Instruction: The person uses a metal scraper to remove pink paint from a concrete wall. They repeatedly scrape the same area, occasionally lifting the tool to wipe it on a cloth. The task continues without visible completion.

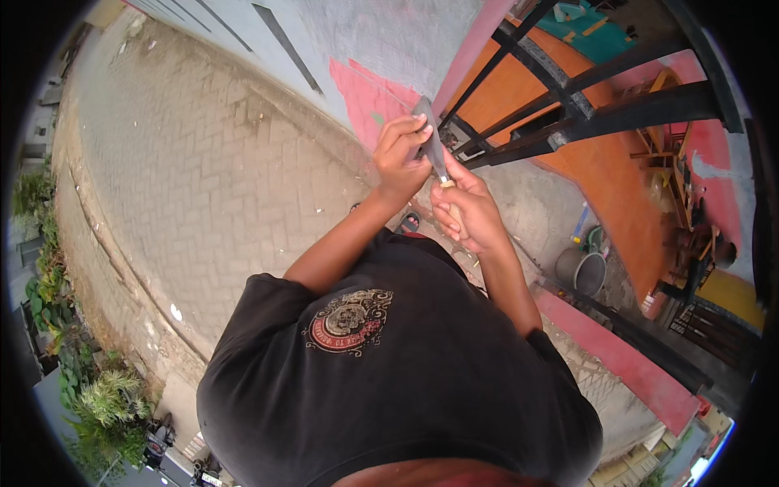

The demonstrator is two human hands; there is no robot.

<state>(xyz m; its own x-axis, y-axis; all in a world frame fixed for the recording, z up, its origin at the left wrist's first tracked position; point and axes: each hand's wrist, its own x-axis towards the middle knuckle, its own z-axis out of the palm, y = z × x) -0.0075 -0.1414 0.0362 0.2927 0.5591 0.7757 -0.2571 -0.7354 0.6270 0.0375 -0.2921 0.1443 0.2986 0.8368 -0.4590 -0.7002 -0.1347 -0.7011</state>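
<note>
A putty knife [433, 149] with a tapering metal blade and a pale wooden handle is held up in front of the wall. My right hand [471, 210] wraps around its handle, thumb along the near side. On the blade, close to its broad end, lie the fingers of my left hand [400, 152]; the thumb is partly hidden. Beyond the blade tip stands a painted wall [389, 36], mostly pale grey. A ragged-edged pink patch [371, 97] shows low on it, beside the left hand. Whether the blade touches the wall I cannot tell.
Right of the wall is a black metal gate [566, 103] before an orange floor [621, 225]. A grey bucket [575, 271] stands at the right, near a low pink wall [621, 359]. Paving blocks [243, 158] stretch left towards plants [109, 395]. A sandalled foot [409, 223] shows below my hands.
</note>
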